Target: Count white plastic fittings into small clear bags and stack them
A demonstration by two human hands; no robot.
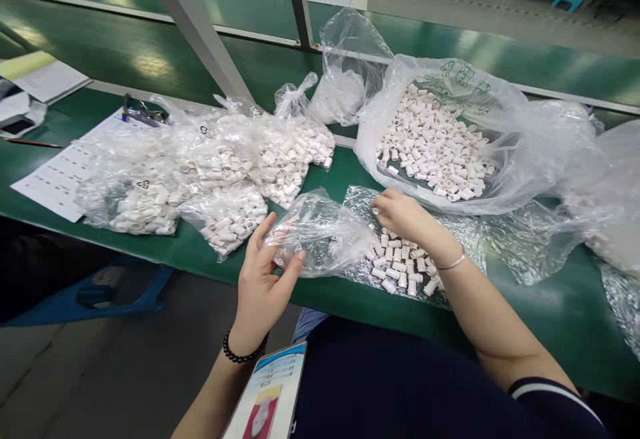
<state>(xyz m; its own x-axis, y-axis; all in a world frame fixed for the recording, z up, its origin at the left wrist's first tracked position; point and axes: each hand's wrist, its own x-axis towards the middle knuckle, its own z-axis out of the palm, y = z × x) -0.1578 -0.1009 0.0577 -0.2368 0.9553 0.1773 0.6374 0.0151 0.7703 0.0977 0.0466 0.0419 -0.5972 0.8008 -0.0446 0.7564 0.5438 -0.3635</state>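
Note:
My left hand [264, 279] has its thumb and fingers around the near left end of a clear plastic bag [320, 239], which looks crumpled and holds no fittings that I can see. Over a sheet of silvery wrap [359, 200], my right hand [404, 215] is closed in a pinch, with the end of a small white pipe fitting [375, 211] showing at its fingertips. Below that hand, loose white pipe fittings [400, 267] lie on the wrap, partly hidden by my right hand and forearm. The bag's right edge reaches these fittings.
Several filled bags of fittings [225, 159] stand at the left on the green table [210, 262]. A large open bag [520, 125] of fittings lies behind my right hand. Printed paper [47, 182], a phone [17, 125] and a pencil [33, 143] are far left. A metal post [195, 25] rises behind.

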